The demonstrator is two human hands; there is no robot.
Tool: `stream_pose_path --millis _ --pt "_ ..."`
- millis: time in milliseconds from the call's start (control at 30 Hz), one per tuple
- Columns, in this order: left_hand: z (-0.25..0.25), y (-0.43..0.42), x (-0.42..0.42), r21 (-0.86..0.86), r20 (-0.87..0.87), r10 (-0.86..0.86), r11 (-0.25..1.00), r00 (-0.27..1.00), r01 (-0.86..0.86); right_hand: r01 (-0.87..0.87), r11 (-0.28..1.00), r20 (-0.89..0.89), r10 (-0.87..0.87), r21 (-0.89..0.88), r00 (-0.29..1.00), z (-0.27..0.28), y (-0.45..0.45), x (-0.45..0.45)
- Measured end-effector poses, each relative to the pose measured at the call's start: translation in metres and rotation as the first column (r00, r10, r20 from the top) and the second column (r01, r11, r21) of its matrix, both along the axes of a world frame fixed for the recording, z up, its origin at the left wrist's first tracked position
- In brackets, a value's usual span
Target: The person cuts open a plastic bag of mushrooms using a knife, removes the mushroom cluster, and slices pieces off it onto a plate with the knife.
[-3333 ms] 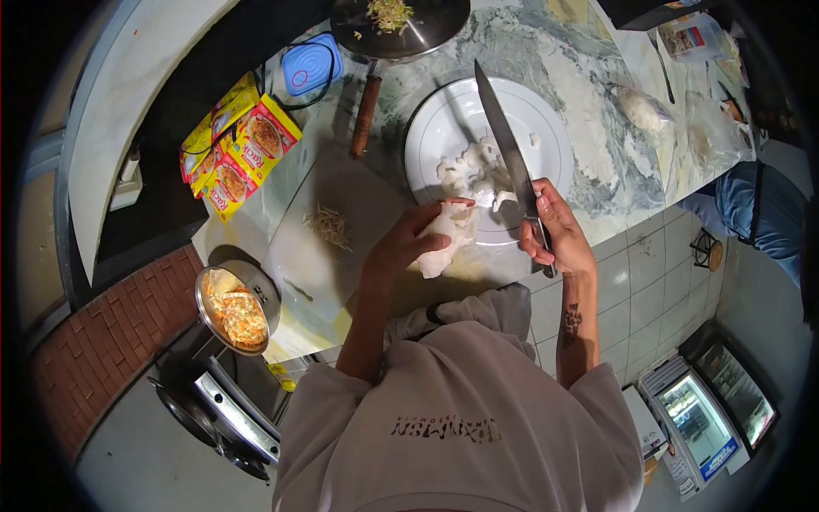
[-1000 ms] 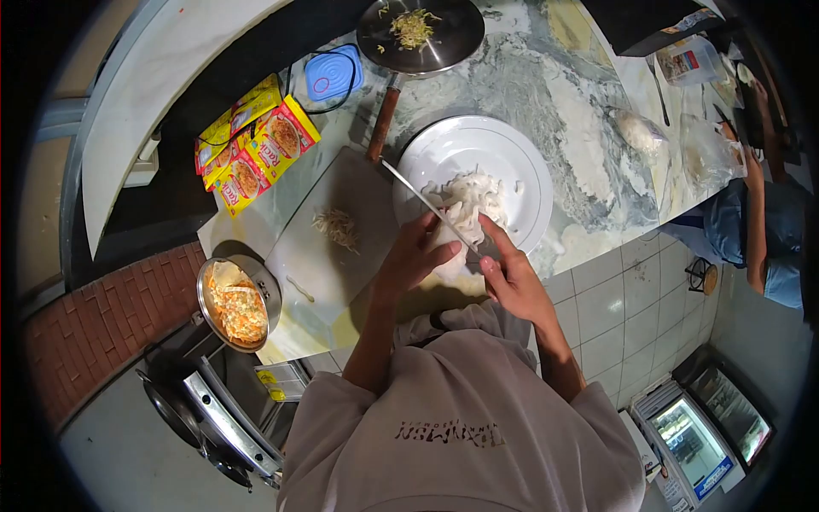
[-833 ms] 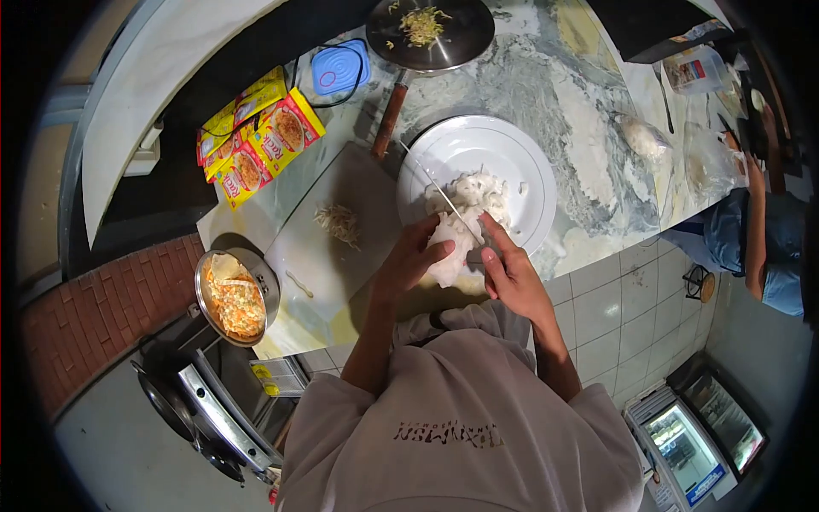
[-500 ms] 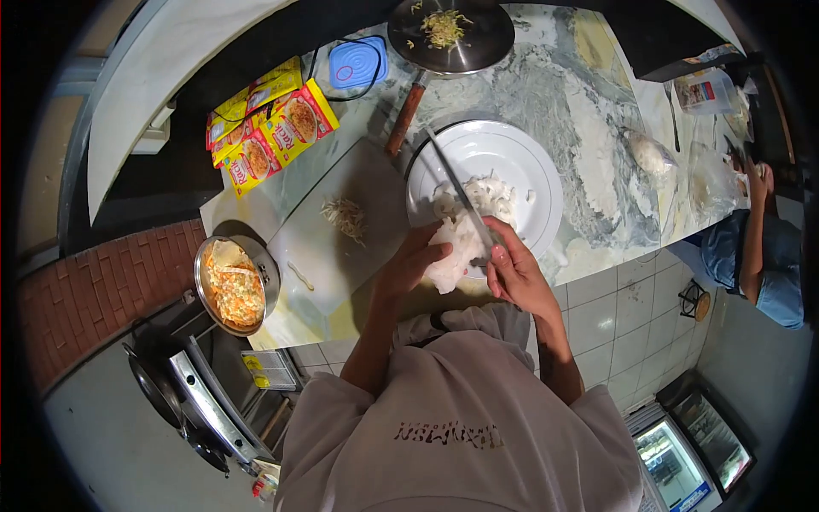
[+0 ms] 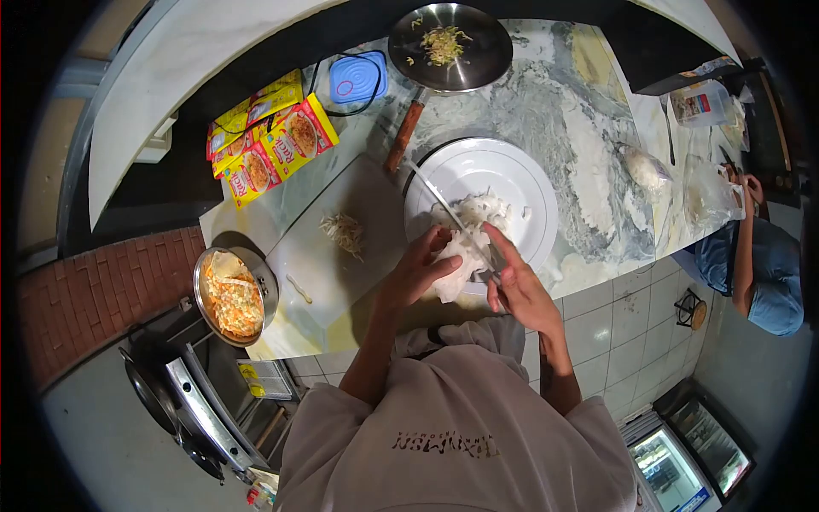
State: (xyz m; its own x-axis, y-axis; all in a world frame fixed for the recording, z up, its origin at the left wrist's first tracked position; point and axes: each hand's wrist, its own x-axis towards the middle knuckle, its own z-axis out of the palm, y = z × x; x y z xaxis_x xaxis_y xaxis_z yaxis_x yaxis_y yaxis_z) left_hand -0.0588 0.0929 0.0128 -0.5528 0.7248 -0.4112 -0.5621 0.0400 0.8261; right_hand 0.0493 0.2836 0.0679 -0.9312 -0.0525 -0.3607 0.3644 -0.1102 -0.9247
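currently i'm seeing the left hand (image 5: 418,269) gripping the white piece (image 5: 461,279), the right hand (image 5: 522,292) holding the knife (image 5: 439,202). between them, it's slanting forward-left over the plate's (image 5: 516,171) left side.

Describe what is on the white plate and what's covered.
A pile of cut white pieces lies on the white plate, toward its near side. The knife, larger white piece, left hand and right hand cover parts of the plate; anything beneath them cannot be seen.
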Motion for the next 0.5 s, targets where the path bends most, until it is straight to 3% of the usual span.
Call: stream_pose_path --millis 100,167,333,500 --pt "0.015 0.006 -0.002 -0.099 -0.103 -0.057 0.994 0.993 0.047 -0.013 0.996 -0.029 0.015 0.085 0.999 -0.003 -0.007 -0.004" --pt "0.028 0.006 0.006 -0.343 -0.098 0.054 0.936 0.994 -0.085 -0.011 0.994 -0.018 0.013 0.108 1.0 -0.001 -0.007 -0.006" --pt "0.031 0.0 0.005 -0.336 0.006 0.031 0.941 1.0 -0.027 -0.065 0.988 -0.019 0.068 0.137 0.998 -0.005 -0.004 -0.005" --pt "0.023 -0.001 0.012 -0.295 0.025 0.073 0.954 0.997 -0.063 0.04 0.991 -0.02 -0.038 0.124 0.999 -0.012 -0.002 0.0"
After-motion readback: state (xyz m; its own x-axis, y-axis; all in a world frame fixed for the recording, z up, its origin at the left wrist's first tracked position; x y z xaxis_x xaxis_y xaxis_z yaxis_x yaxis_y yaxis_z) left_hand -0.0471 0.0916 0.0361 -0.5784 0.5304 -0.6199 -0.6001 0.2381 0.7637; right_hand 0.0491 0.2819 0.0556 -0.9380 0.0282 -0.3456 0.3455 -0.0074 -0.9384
